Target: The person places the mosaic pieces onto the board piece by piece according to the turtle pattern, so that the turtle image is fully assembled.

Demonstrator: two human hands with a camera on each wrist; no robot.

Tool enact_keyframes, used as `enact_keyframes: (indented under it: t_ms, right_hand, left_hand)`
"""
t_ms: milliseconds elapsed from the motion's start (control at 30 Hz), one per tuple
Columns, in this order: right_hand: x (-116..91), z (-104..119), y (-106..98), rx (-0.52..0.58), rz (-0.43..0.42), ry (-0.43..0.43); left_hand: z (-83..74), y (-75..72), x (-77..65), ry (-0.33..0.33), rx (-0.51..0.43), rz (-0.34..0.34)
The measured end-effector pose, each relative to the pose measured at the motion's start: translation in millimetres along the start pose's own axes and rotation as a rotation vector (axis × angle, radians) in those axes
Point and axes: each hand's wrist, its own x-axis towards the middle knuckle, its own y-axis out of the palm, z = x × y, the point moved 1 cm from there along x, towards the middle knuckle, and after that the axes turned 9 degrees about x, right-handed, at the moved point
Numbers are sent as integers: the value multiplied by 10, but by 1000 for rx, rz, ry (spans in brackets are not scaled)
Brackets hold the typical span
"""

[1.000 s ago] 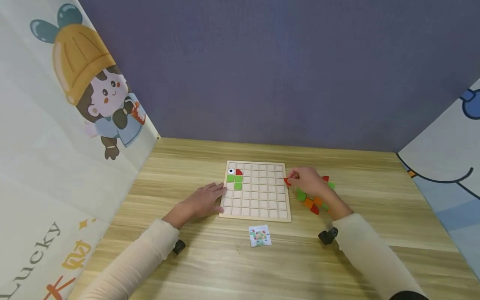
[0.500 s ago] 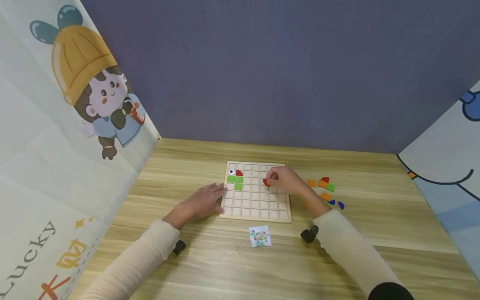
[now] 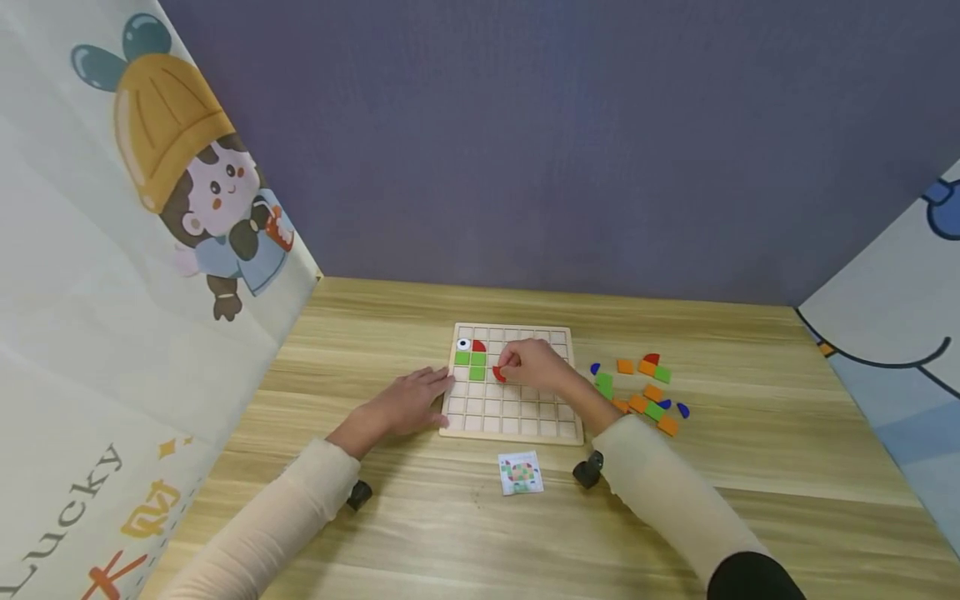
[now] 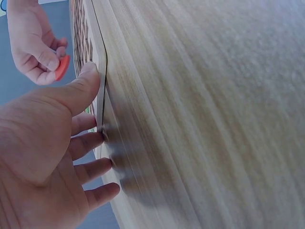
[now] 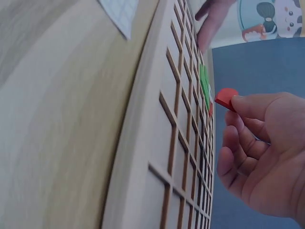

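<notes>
My right hand [image 3: 534, 365] pinches a red quarter-circle tile [image 5: 226, 97] between thumb and forefinger, above the wooden grid board [image 3: 525, 427]. In the right wrist view the tile hangs a little off the board's surface. At the board's left edge rests my left hand [image 3: 408, 402], its fingers fairly straight and the thumb on the rim in the left wrist view. Set in the board's upper left cells are a white eye tile [image 3: 463, 344], a red quarter-circle tile [image 3: 478, 346] and several green square tiles [image 3: 477, 373].
Loose orange, green, blue and red tiles [image 3: 637, 403] lie on the table to the right of the board. A small printed pattern card [image 3: 521, 472] lies in front of the board. A dark panel [image 3: 555, 150] rises behind the table.
My right hand has carried the red quarter-circle tile leftward from the loose tiles at the right to over the middle-left of the board. The left hand has stayed at the edge.
</notes>
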Motion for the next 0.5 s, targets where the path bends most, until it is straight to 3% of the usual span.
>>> enact_keyframes:
  t_ms: [200,500]
  right_hand:
    - [-7,165,233,-16,0,-4]
    - [69,247,385,-43,35,-34]
  left_hand:
    - [54,21,-81,30,10,2]
    - [68,21,-88,37,15,-3]
